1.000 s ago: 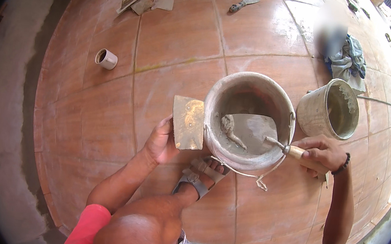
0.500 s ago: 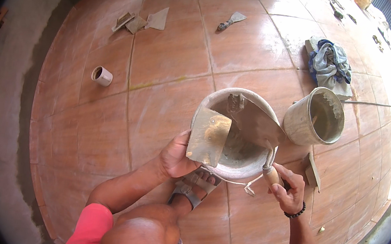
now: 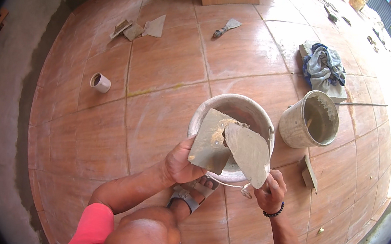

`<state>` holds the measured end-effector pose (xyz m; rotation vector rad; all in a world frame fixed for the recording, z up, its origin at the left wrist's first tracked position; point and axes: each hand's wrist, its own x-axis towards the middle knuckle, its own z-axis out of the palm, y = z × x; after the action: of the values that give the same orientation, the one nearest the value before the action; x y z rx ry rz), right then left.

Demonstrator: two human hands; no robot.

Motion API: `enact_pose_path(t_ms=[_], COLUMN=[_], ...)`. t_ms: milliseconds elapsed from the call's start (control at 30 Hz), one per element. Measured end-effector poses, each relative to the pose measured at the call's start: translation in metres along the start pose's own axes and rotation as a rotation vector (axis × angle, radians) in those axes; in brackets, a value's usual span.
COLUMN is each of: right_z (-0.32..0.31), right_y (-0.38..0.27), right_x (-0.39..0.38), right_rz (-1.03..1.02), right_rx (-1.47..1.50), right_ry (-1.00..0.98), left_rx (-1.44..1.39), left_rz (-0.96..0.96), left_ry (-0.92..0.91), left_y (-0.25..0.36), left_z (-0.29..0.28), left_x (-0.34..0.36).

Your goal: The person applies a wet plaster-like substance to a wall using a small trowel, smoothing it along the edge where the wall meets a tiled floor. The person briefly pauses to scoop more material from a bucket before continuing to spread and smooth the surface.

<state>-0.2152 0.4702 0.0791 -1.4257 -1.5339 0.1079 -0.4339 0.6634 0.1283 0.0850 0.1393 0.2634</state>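
Observation:
My left hand [image 3: 182, 164] grips a flat rectangular board [image 3: 206, 140] by its near left edge; two screw heads and grey smears show on its face. A trowel [image 3: 251, 152] is in my right hand [image 3: 271, 190], its broad blade coated grey and laid against the board's right side. Closed fingers hide the trowel's handle. Both tools are over a pale round bucket [image 3: 200, 115], which stands on the floor before me. Much of the bucket's inside is covered by the board and blade.
Right of the bucket stands a second, dirty bucket [image 3: 296, 126]; behind it a rag [image 3: 324, 67] lies on a block. An angled piece [image 3: 309, 174] lies nearer me. A scraper [image 3: 225, 28], tile scraps [image 3: 136, 31] and a small white cup [image 3: 100, 83] rest on the tiled floor.
The trowel has come out of the bucket and turned, its blade now meeting the board. My right hand has moved left and turned over; the board has tilted slightly.

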Motion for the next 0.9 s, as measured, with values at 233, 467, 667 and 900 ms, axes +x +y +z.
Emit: enact_pose_path(t_ms=[233, 467, 667, 900], right_z=[0.002, -0.003, -0.017, -0.041], right_y=[0.0, 0.0, 0.004, 0.005], right_x=[0.002, -0.009, -0.021, -0.028], right_rz=[-0.008, 0.049, 0.04, 0.02], right_rx=[-0.055, -0.138, -0.175, -0.217], right_ry=[0.047, -0.019, -0.025, -0.094], left_rx=[0.049, -0.061, -0.06, -0.132], left_rz=[0.014, 0.012, 0.029, 0.123], left_ry=[-0.026, -0.177, -0.185, -0.102], left_y=[-0.007, -0.012, -0.016, 0.009], left_z=[-0.002, 0.004, -0.016, -0.04], left_x=[0.004, 0.011, 0.009, -0.011])
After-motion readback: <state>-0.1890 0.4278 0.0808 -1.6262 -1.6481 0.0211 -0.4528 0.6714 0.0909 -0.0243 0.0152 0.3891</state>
